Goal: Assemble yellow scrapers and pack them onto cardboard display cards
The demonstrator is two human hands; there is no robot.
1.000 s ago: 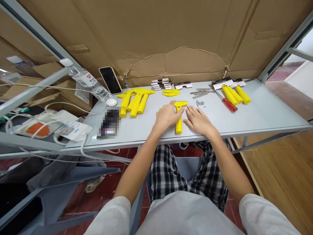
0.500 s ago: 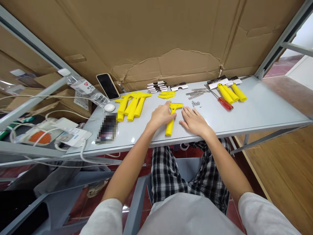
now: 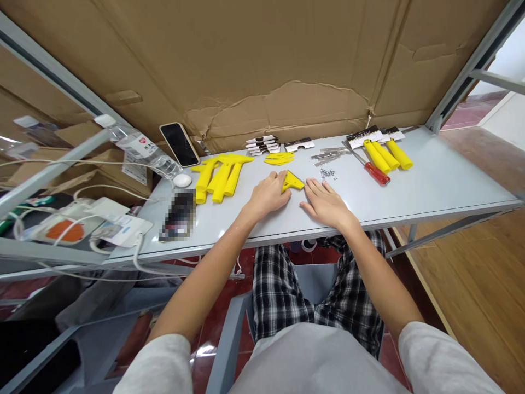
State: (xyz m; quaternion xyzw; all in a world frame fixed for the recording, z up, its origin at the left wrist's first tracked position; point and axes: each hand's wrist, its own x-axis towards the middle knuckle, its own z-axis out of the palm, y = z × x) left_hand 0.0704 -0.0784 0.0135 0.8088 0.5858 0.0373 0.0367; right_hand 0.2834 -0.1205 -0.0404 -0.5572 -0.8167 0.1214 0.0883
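Note:
My left hand (image 3: 268, 192) is closed around the handle of a yellow scraper (image 3: 292, 181), whose head points right and slightly away from me; the handle is hidden under the hand. My right hand (image 3: 324, 201) lies flat on the table just right of the scraper head, fingers stretched out and holding nothing. Beyond its fingertips is a small heap of screws (image 3: 327, 173). Several metal blades (image 3: 327, 156) lie behind the screws. Yellow plastic strips (image 3: 279, 158) are farther back, past my left hand.
Several yellow scraper bodies (image 3: 221, 178) lie at left, near a phone (image 3: 179, 145) and a water bottle (image 3: 143, 148). At right are a red-handled screwdriver (image 3: 376, 174) and scrapers with black-and-white covers (image 3: 364, 136). Folded cards (image 3: 262, 145) stand by the cardboard backing (image 3: 287, 65). The table's front edge is close.
My left hand has turned the scraper: its handle pointed toward me before and now lies under the hand. My right hand has stayed in place.

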